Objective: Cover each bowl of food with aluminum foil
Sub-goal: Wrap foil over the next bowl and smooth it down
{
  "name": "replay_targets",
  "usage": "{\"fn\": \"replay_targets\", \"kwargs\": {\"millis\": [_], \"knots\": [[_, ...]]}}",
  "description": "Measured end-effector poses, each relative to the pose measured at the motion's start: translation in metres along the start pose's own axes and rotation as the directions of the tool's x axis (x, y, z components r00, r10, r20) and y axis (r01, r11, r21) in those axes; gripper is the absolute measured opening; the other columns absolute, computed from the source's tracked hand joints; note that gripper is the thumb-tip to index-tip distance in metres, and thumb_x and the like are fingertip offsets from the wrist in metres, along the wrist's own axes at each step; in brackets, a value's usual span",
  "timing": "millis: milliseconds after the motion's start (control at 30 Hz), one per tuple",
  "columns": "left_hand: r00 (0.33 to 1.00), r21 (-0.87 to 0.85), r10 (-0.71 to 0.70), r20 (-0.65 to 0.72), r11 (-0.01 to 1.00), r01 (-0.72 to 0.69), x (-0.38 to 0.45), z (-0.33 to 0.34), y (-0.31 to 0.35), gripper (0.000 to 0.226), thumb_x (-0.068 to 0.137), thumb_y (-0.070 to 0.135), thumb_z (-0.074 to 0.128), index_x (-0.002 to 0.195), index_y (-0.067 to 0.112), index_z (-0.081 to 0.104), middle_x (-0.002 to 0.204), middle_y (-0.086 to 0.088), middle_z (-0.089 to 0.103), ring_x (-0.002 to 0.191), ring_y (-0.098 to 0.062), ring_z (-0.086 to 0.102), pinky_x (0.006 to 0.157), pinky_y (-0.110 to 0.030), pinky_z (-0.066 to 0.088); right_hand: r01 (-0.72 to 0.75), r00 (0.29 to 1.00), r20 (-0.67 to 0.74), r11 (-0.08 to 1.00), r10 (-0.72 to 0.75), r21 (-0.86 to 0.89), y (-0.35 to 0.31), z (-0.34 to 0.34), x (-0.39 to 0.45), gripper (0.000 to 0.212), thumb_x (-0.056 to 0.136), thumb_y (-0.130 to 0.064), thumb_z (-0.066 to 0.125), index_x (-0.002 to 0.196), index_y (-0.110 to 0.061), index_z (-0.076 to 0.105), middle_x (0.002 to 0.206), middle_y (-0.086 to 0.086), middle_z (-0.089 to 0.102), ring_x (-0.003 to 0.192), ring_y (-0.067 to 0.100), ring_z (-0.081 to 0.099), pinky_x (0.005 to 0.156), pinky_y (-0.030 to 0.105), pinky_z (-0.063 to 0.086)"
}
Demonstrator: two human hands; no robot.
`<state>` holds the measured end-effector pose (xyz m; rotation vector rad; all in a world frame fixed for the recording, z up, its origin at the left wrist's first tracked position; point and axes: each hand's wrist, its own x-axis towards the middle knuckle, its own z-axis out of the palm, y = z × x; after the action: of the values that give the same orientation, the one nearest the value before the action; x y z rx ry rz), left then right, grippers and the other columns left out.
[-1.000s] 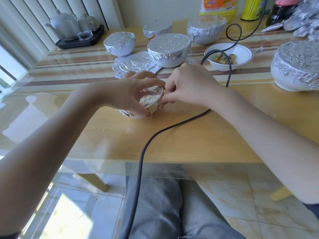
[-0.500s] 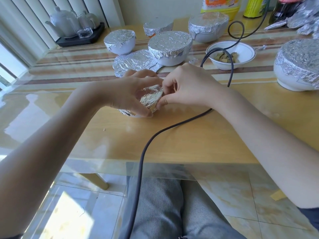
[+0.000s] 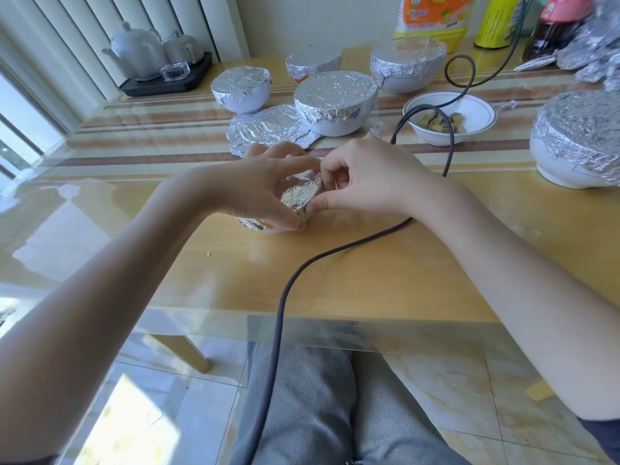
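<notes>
Little has shifted since a second ago: both hands stay on the small foil-wrapped bowl point(image 3: 297, 196) at the table's point(image 3: 335, 270) near middle, the right hand's point(image 3: 365, 177) thumb and curled fingers point(image 3: 330, 169) pinching the foil at its right edge. Left hand point(image 3: 265, 186) curls over the bowl's top and left side, gripping it. Beyond lie a loose foil sheet point(image 3: 265, 129), four covered bowls point(image 3: 335, 100) and one uncovered bowl of food point(image 3: 449, 117), with a dark cable point(image 3: 292, 280) running alongside.
</notes>
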<state>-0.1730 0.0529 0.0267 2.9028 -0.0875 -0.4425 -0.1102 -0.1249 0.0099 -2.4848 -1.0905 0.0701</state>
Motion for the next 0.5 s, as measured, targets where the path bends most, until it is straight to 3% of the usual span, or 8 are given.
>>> {"fn": "replay_targets", "kwargs": {"millis": [67,133,233,300,400,500], "knots": [[0.999,-0.045,-0.049,-0.025,0.998,0.048,-0.002,0.002,0.003,0.090,0.052,0.059,0.061,0.135,0.061,0.026,0.141,0.020,0.024,0.131,-0.016,0.018,0.098,-0.033,0.025,-0.009,1.000,0.030,0.999,0.008,0.034,0.001,-0.002,-0.001,0.042,0.067,-0.068,0.069,0.081,-0.028,0.063,0.068,-0.014,0.054,0.062,-0.001,0.046,0.054,0.027,0.030],[0.995,-0.069,-0.095,-0.022,0.993,0.094,-0.005,0.005,0.003,0.102,0.041,0.076,0.059,0.135,0.065,0.021,0.141,0.019,0.023,0.134,-0.020,0.017,0.099,-0.035,0.026,-0.010,0.994,0.105,1.000,0.007,0.027,0.005,-0.004,-0.008,0.039,0.068,-0.065,0.071,0.092,-0.035,0.062,0.073,-0.013,0.054,0.062,-0.002,0.046,0.055,0.026,0.028],[0.990,-0.019,-0.126,0.058,0.992,0.127,-0.014,0.001,0.000,0.130,0.031,0.090,0.066,0.131,0.074,-0.015,0.159,0.019,-0.005,0.148,-0.027,-0.006,0.115,-0.055,0.013,-0.063,0.992,0.110,0.998,0.061,0.011,0.007,0.007,-0.019,0.046,0.066,-0.065,0.073,0.100,-0.038,0.059,0.079,-0.012,0.056,0.069,-0.001,0.048,0.056,0.026,0.031],[0.989,0.045,-0.133,0.061,0.991,0.130,-0.018,-0.005,-0.003,0.135,0.032,0.082,0.072,0.124,0.075,-0.026,0.159,0.015,-0.024,0.147,-0.024,-0.022,0.115,-0.062,-0.002,-0.086,0.996,0.027,0.996,0.086,0.004,0.002,0.020,-0.022,0.052,0.065,-0.070,0.070,0.102,-0.037,0.058,0.077,-0.013,0.053,0.075,0.007,0.051,0.061,0.029,0.036],[0.995,0.133,-0.075,0.068,0.989,0.065,-0.018,-0.005,-0.007,0.133,0.036,0.076,0.072,0.128,0.073,-0.024,0.156,0.018,-0.029,0.143,-0.018,-0.031,0.114,-0.063,-0.009,-0.077,0.993,-0.095,0.997,0.074,-0.022,-0.007,0.032,-0.020,0.051,0.067,-0.076,0.063,0.098,-0.035,0.059,0.072,-0.014,0.048,0.079,0.012,0.049,0.058,0.028,0.032],[0.993,0.074,-0.028,0.115,0.997,0.020,-0.017,0.002,-0.011,0.125,0.038,0.075,0.072,0.121,0.079,-0.021,0.155,0.024,-0.027,0.145,-0.013,-0.027,0.117,-0.059,-0.003,-0.046,0.994,-0.097,0.999,0.046,-0.004,-0.008,0.030,-0.019,0.045,0.070,-0.071,0.066,0.095,-0.034,0.060,0.072,-0.013,0.050,0.075,0.011,0.048,0.051,0.024,0.027]]}}
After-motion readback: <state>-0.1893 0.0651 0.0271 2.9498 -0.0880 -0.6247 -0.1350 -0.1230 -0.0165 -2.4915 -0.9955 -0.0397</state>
